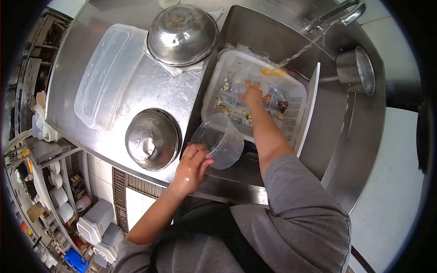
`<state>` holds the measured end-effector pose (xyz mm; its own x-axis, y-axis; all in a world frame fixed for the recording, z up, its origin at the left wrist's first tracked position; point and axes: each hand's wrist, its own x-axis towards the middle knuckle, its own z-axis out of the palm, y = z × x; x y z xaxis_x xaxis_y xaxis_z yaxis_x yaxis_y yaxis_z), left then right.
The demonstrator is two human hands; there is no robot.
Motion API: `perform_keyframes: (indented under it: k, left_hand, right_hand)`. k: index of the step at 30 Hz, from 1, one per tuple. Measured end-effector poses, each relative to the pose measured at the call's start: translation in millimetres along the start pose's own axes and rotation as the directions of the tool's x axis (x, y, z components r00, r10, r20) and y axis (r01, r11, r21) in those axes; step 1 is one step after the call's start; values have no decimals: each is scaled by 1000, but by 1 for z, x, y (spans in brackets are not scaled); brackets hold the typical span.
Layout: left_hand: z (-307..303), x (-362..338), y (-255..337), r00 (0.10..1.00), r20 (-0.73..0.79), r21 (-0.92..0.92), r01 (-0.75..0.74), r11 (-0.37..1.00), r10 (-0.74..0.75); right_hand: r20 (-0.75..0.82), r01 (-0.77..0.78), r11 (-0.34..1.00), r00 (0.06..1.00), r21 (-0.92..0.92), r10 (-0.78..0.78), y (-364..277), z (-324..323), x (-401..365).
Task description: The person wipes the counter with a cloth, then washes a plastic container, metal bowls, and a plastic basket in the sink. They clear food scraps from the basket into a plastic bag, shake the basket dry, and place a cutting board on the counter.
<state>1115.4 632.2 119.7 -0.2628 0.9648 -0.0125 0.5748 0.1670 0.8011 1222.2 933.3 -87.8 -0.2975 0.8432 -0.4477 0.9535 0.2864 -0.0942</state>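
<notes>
My left hand is closed on the rim of a clear round plastic container, tilted over the sink's near edge. Inside the sink sits a white perforated basket with food scraps scattered over its bottom. My right hand reaches down into this basket, its fingers bent around a translucent, roundish plastic piece whose exact kind I cannot make out. Dark red scraps lie to the right of that hand, and an orange-yellow piece is at the basket's far side.
Water runs from the faucet toward the basket. A metal pot rests at the sink's right. On the steel counter are two overturned metal bowls and a clear rectangular container. Shelves with dishes stand at lower left.
</notes>
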Motion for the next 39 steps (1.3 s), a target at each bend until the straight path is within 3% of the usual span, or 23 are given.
perform_keyframes:
  k: [4, 6, 7, 9, 10, 11, 13, 14, 16, 19, 21, 22, 23, 25, 26, 30, 32, 39]
  left_hand:
    - [-2, -2, -2, 999, 8, -68, -43, 997, 43]
    - [-1, -4, -3, 999, 9, -86, -52, 995, 53]
    - [0, -5, -4, 998, 17, -101, -62, 993, 64]
    - [-1, -4, -3, 997, -2, -116, -82, 990, 82]
    - [-1, -4, -4, 997, 2, -125, -79, 989, 79]
    - [-1, -4, -4, 997, 6, -131, -78, 988, 79]
    - [0, -6, -3, 996, 4, -111, -90, 990, 91]
    - [0, -6, -3, 995, 4, -113, -97, 989, 98]
    - [0, -5, -3, 994, -1, -107, -108, 988, 109]
    - [-1, -5, -3, 994, 9, -105, -105, 989, 106]
    - [-1, -5, -2, 995, 26, -101, -89, 991, 92]
    - [0, -6, -2, 995, 35, -104, -87, 991, 91]
    - [1, -6, -3, 995, 21, -105, -98, 990, 100]
    - [1, -6, -3, 994, 5, -115, -109, 987, 110]
    - [2, -7, -3, 993, 2, -100, -116, 988, 116]
    - [5, -8, -1, 988, -18, -84, -152, 985, 151]
    - [7, -9, -1, 986, -13, -36, -169, 985, 169]
    - [10, -13, -2, 976, 166, 123, -166, 978, 144]
  right_hand:
    - [135, 5, 999, 991, 46, -11, 22, 5, 15]
    - [100, 19, 983, 995, -182, 0, 22, -22, -1]
    - [106, 20, 981, 994, -194, 0, 17, -46, -8]
    - [333, 142, 961, 941, -237, -57, 6, -92, -19]
    - [214, 108, 979, 974, -173, -69, 4, -100, -27]
    - [215, 101, 980, 975, -171, -63, 9, -93, -22]
    - [282, 200, 929, 914, 313, -292, 27, -64, -1]
    - [279, 197, 928, 916, 318, -290, 30, -45, -7]
    - [-122, 284, 958, 953, 28, -279, 32, -4, -28]
    - [-94, 243, 970, 965, -29, -245, 31, 41, -30]
    - [-171, 287, 958, 945, 22, -280, 36, 59, -14]
    - [16, 112, 922, 992, 371, -126, 46, 84, 16]
    - [242, -131, 761, 970, 636, -35, 54, 99, 28]
    - [207, 110, 988, 970, 105, -130, 25, 21, -20]
    - [189, 211, 961, 966, -176, -177, 8, -24, -48]
    - [299, 323, 866, 930, -382, -215, 4, -84, -68]
    - [151, 301, 822, 954, -484, -261, 3, -99, -75]
    - [102, 299, 727, 947, -618, -303, 22, -145, -98]
